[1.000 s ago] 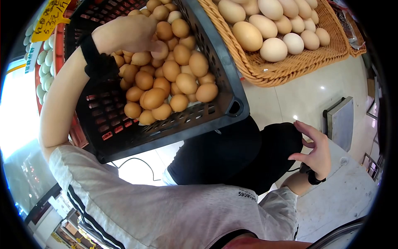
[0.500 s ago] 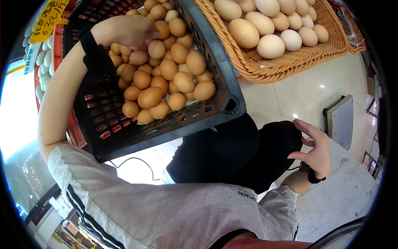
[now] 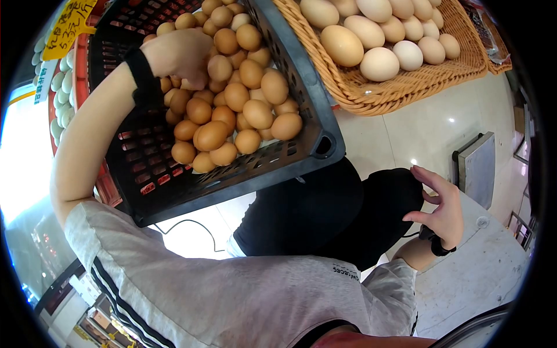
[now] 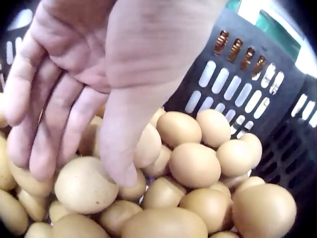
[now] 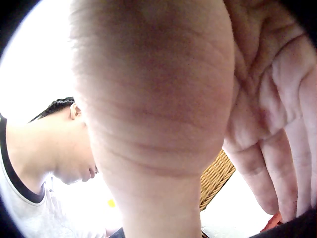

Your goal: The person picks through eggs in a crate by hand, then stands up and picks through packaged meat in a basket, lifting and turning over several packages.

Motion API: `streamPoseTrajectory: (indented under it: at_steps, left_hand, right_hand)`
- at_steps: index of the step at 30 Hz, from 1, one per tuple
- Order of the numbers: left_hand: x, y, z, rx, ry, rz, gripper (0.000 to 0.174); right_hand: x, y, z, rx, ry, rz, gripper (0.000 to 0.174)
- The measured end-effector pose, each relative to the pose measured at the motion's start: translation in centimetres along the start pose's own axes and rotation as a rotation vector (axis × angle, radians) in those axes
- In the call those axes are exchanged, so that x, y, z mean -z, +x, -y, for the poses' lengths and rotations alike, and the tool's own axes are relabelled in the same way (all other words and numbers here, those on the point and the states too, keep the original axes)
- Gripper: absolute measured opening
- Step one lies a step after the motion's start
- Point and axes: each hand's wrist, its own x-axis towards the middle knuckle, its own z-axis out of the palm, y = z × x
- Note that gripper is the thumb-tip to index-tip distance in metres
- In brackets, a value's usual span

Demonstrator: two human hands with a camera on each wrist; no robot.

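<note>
In the head view my left hand is down among brown eggs in a black slatted crate, its fingertips out of sight. The left wrist view shows that hand with fingers extended and spread from the thumb, just above a pale speckled egg. No egg is plainly gripped. My right hand rests at the knee, thumb apart from loosely bent fingers, holding nothing. The palm fills much of the right wrist view.
A wicker basket of larger pale eggs stands right of the crate. Greenish eggs lie at the far left, below a yellow price sign. A metal platform is at the right. Part of a person shows in the right wrist view.
Since half a second ago my left hand has moved slightly down and right in the head view, over different eggs. My right hand has stayed at the knee.
</note>
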Motion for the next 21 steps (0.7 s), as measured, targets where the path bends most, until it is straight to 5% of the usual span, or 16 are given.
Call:
streamPoseTrajectory:
  at_steps: [6,12,21]
  left_hand:
    - [-2.6,-0.2,-1.0,-0.104,0.046,-0.245,0.033]
    - [-1.9,1.0,-1.0,0.037,-0.016,0.053,0.025]
    - [-2.2,1.4,0.5,-0.073,-0.032,0.086,0.021]
  right_hand:
    - [0.0,-0.1,-0.2,-0.008,0.006,0.004,0.105]
    - [0.1,-0.3,-0.8,-0.010,0.004,0.008,0.111]
    - [0.0,-0.3,-0.6,0.007,0.013,0.003,0.107]
